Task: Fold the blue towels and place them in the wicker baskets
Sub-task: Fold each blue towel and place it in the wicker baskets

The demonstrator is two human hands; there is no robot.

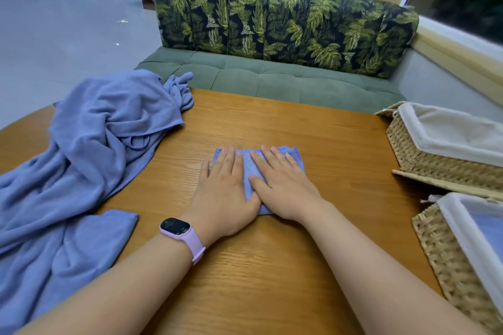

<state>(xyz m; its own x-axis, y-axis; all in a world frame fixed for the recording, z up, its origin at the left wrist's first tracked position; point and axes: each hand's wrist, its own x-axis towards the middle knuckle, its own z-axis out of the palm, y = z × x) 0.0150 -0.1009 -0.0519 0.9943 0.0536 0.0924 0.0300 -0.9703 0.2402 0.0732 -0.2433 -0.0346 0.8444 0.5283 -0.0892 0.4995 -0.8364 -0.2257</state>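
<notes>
1. The left hand and right hand press flat, fingers straight, side by side on a small folded blue towel.
2. The towel lies on a wooden table.
3. Unfolded blue towels are heaped at the left.
4. Two lined wicker baskets stand at the right edge.

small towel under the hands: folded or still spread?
Folded. The small towel is a compact rectangle with layered edges, pressed flat by left hand and right hand.
</notes>
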